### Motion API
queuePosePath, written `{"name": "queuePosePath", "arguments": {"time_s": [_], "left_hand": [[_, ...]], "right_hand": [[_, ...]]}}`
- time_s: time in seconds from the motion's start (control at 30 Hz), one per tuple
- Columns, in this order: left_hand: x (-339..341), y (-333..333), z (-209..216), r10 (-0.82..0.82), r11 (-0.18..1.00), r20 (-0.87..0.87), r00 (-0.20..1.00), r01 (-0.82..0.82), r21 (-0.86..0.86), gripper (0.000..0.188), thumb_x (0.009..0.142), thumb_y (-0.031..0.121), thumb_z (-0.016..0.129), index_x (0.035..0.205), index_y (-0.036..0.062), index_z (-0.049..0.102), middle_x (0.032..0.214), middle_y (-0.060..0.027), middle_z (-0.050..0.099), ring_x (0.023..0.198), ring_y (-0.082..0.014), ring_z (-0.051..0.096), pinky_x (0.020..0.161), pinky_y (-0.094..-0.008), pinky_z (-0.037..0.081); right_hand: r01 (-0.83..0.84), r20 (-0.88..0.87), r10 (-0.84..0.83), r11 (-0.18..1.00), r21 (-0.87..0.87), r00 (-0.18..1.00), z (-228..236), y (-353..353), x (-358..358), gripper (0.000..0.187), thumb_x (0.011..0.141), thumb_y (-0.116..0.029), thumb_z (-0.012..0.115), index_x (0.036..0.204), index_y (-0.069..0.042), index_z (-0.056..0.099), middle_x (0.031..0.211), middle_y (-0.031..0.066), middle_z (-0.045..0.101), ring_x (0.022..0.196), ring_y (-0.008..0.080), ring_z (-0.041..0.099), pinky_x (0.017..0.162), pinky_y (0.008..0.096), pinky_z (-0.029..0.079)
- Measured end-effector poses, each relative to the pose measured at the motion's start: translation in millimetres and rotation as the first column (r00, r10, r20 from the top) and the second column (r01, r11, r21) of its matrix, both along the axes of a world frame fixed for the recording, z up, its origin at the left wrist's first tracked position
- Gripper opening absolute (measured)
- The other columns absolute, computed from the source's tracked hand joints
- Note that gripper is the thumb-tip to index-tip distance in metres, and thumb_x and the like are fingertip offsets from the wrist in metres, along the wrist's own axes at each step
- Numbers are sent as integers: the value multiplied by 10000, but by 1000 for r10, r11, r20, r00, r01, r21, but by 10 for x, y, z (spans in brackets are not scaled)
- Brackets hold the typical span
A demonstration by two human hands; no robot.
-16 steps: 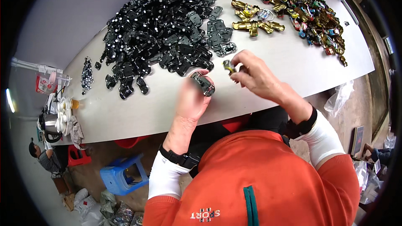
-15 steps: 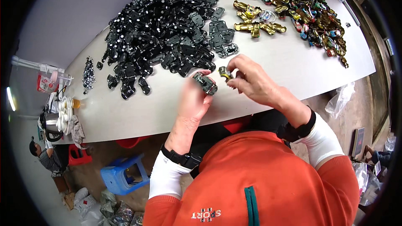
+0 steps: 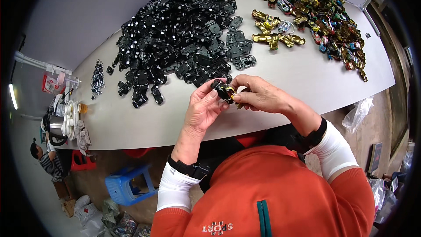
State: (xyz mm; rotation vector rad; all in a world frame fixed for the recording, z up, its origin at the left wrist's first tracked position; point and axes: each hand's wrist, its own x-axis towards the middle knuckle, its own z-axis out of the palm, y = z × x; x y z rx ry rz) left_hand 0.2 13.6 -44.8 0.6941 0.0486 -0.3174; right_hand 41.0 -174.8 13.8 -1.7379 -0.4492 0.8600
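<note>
A black toy car chassis (image 3: 220,88) is gripped between the thumb and fingers of my left hand (image 3: 202,110), above the near part of the table. My right hand (image 3: 262,95) pinches a yellow and gold toy car body (image 3: 232,92) against the chassis. My fingers partly cover both parts, so how far they fit together cannot be seen. Beyond my hands lies a big heap of black car chassis (image 3: 171,35). Several gold car bodies (image 3: 272,38) lie in a small group to its right.
A long heap of coloured and gold car bodies (image 3: 324,17) covers the far right of the white table (image 3: 144,125). Small silvery parts (image 3: 97,79) sit at left, near a tray with cups (image 3: 69,123). Below are a blue stool (image 3: 131,184) and another person (image 3: 48,160).
My right hand has brought the yellow and gold body left and down onto the chassis. My left hand has turned the chassis, and the two parts now touch.
</note>
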Motion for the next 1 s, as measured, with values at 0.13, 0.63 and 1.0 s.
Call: {"name": "queuePosePath", "arguments": {"time_s": [0.13,0.63,1.0], "left_hand": [[-66,98,-69,-2,1000,97,995,5,-29,336,817,136,636,1108,10,521,974,-98,591,800,-147,592,556,-242,505],[-59,57,-34,205,976,229,952,-216,23,371,738,74,699,1081,20,571,982,-178,615,779,-191,623,600,-262,545],[-56,-29,93,172,943,302,938,-245,224,371,699,35,726,1034,-18,576,910,-108,629,736,-152,605,574,-255,516]], "right_hand": [[-57,-94,67,993,107,993,15,31,-2,168,859,-116,535,991,-14,526,783,53,566,627,79,530,485,218,425],[247,251,-310,935,254,917,25,107,-190,130,796,-2,587,902,35,522,721,70,578,604,88,547,472,228,444],[170,563,-275,958,232,780,-51,126,-214,209,750,15,629,920,25,507,742,116,557,620,195,597,540,295,490]]}}
